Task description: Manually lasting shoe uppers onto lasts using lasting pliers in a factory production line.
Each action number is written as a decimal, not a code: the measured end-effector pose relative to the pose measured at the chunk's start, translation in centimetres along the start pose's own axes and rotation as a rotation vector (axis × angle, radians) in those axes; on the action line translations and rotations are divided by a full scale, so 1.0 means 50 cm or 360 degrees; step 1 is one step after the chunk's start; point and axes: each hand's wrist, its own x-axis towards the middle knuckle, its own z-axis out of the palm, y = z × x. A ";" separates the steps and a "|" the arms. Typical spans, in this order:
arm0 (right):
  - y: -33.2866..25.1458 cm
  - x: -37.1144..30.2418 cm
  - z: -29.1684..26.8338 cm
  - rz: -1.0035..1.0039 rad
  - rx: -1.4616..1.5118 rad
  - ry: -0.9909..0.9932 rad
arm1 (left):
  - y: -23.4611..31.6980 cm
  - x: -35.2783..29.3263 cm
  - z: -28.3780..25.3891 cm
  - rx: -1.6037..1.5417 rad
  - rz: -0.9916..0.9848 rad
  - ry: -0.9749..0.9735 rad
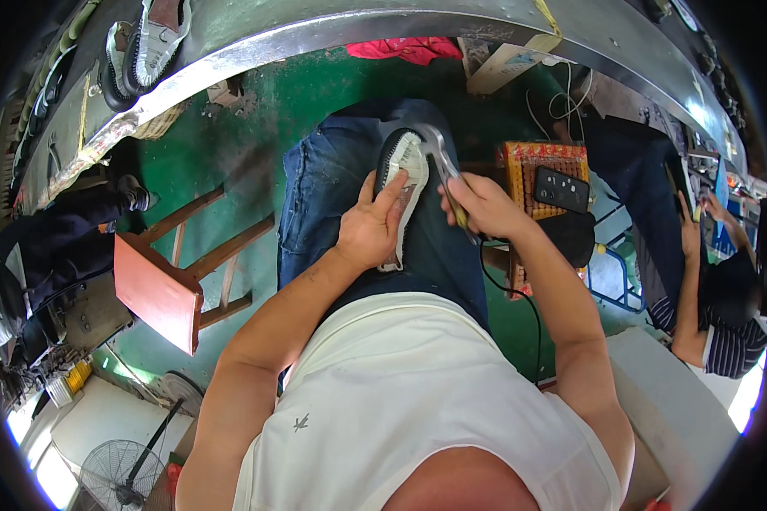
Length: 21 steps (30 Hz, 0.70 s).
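Observation:
On my lap lies a shoe, bottom side up, its toe pointing away from me. It has a dark outer edge and a pale, ridged margin folded in around the bottom. My left hand grips the shoe's heel half, with fingers pressed on its bottom. In my right hand is a pair of pincers with a curved metal head and yellowish handles. The pincers' head is beside the toe, on the right; it is slightly blurred, and I cannot tell whether it touches the shoe.
A metal-edged bench curves across the far side, with more shoes at its left. A red-topped wooden stool lies tipped at left. On the right are a beaded seat bearing a black device, and a co-worker. A fan stands lower left.

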 end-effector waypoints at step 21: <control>-0.009 -0.056 0.102 -0.0625 -0.1125 0.0210 | -0.027 -0.064 -0.043 -0.0845 -0.0400 -0.0592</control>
